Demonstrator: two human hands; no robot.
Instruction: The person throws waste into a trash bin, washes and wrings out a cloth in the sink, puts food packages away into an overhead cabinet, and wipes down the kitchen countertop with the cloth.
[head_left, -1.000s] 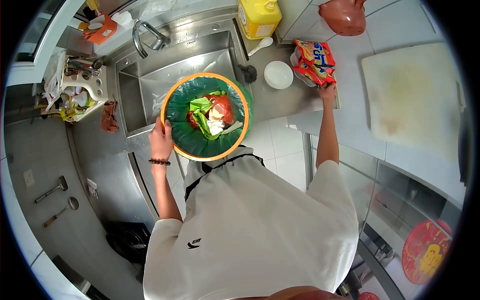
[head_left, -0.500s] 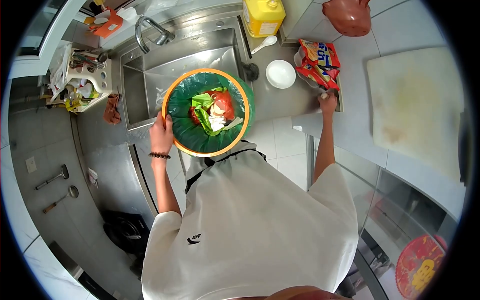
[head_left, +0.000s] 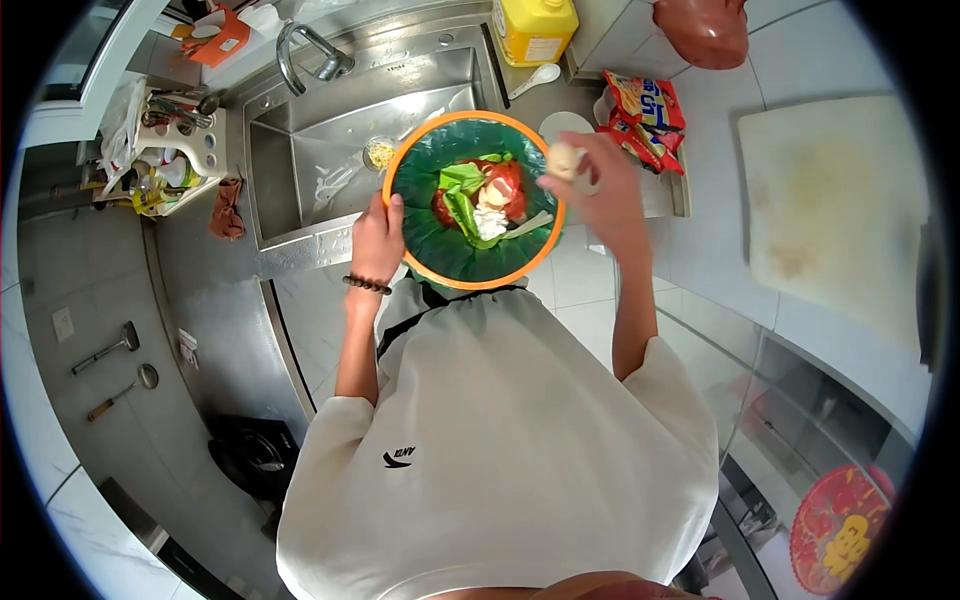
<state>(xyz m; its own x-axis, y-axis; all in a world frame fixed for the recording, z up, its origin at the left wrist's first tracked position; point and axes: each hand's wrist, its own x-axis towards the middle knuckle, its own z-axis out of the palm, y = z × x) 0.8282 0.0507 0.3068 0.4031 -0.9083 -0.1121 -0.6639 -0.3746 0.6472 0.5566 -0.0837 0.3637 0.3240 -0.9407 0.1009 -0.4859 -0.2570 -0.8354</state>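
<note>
My left hand [head_left: 378, 240], with a beaded bracelet at the wrist, grips the left side of the orange rim of a trash bin [head_left: 474, 283]. A green plastic bag [head_left: 418, 190] lines the bin. In it lie green leaves [head_left: 461, 178], red wrappers [head_left: 510, 180] and crumpled white tissue [head_left: 490, 222]. My right hand [head_left: 605, 190], slightly blurred, is raised at the bin's right rim. Its fingers are closed on a pale beige rounded piece [head_left: 565, 161], whose kind I cannot make out. Behind that hand, a white bowl [head_left: 562, 124] is partly hidden.
A steel sink [head_left: 300, 200] with a faucet [head_left: 322, 62] lies behind the bin, with yellow scraps [head_left: 380, 153] at its drain. A white spoon [head_left: 535, 80], yellow jug [head_left: 536, 30] and red snack packets [head_left: 645, 115] stand along the counter. A cutting board [head_left: 830, 190] lies right.
My right hand has moved left from the counter corner to the bin's right rim, carrying the pale piece. My left hand has shifted the bin rightward and slightly up, uncovering the sink drain.
</note>
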